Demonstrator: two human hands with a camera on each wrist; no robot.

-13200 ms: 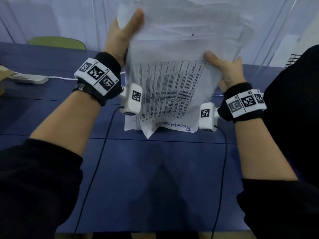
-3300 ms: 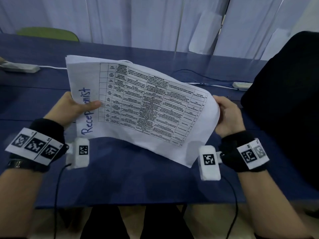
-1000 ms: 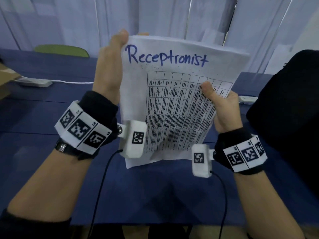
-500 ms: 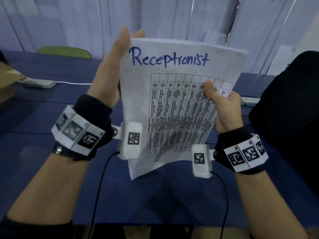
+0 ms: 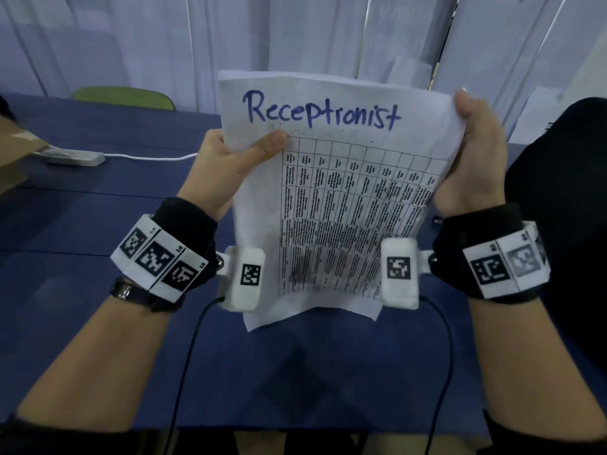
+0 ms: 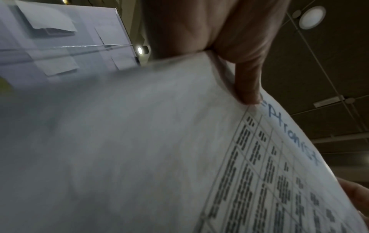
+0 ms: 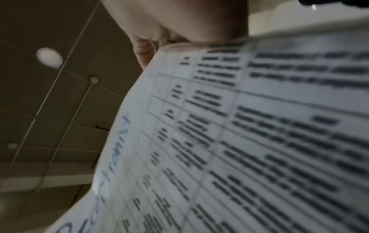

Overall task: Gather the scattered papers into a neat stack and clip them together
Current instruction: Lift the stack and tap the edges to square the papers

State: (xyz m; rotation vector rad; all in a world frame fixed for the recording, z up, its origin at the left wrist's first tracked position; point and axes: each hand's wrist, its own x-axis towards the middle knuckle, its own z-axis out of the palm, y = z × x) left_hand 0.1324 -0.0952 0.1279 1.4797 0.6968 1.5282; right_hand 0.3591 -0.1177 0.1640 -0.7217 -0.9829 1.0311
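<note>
A stack of white papers [image 5: 345,198] stands upright above the blue table [image 5: 295,372], its top sheet showing a printed table and the blue handwritten word "Receptronist". My left hand [image 5: 236,159] grips the upper left edge, thumb [image 6: 247,82] across the front. My right hand [image 5: 473,152] holds the upper right edge, fingers curled round it. The papers [image 6: 139,149] fill the left wrist view, and the blurred papers [image 7: 249,141] fill the right wrist view. No clip shows in any view.
A white power strip [image 5: 74,156] with its cable lies at the table's far left, beside a brown cardboard box [image 5: 14,159]. A green chair back [image 5: 123,97] stands behind the table. A dark-clothed person [image 5: 565,257] sits at my right.
My left hand slid down from the stack's top left corner and now grips the left edge with its thumb in front. My right hand moved up to the top right corner.
</note>
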